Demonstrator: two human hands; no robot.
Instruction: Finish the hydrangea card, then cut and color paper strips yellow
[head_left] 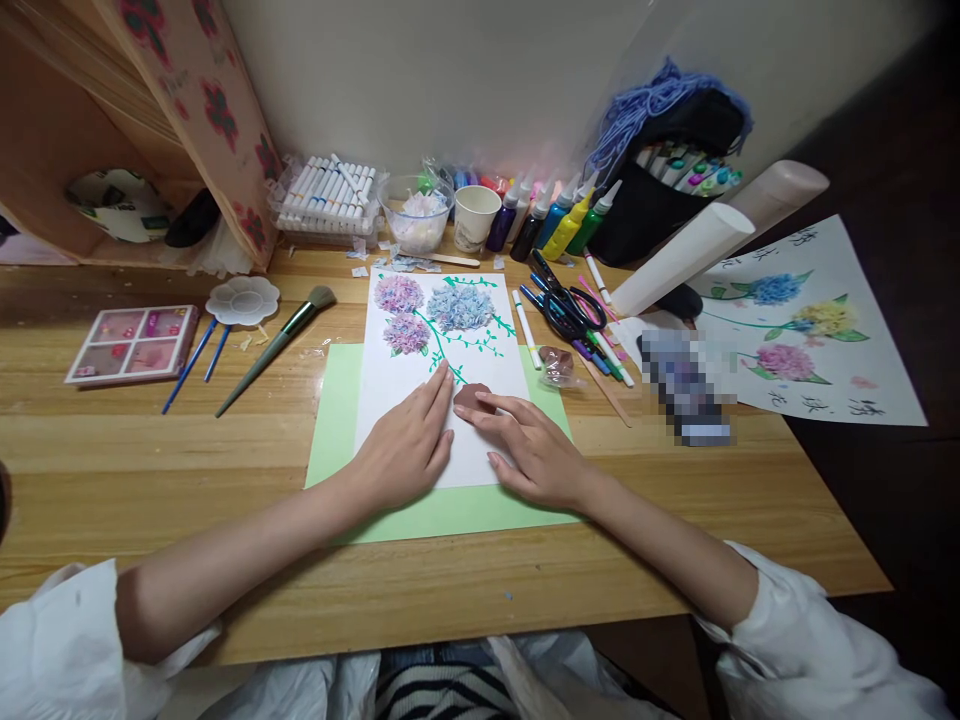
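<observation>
A white sheet (480, 355) with three paper hydrangea flowers and green stems lies on a light green sheet (337, 420) on the wooden desk. My left hand (405, 445) rests flat on the white sheet, fingers together and stretched out, its fingertips beside a brown lump of clay (471, 397). My right hand (529, 450) lies flat too, index finger touching the clay's right edge. Neither hand holds anything.
Left: a paint box (133, 343), a flower palette (241, 299), blue brushes (187, 365), a big soft brush (277, 345). Back: a marker tray (330, 195), a bowl (416, 212), a paper cup (475, 216), paint bottles (555, 215). Right: scissors (562, 300), pens, a white tube (682, 258), a flower drawing (802, 330).
</observation>
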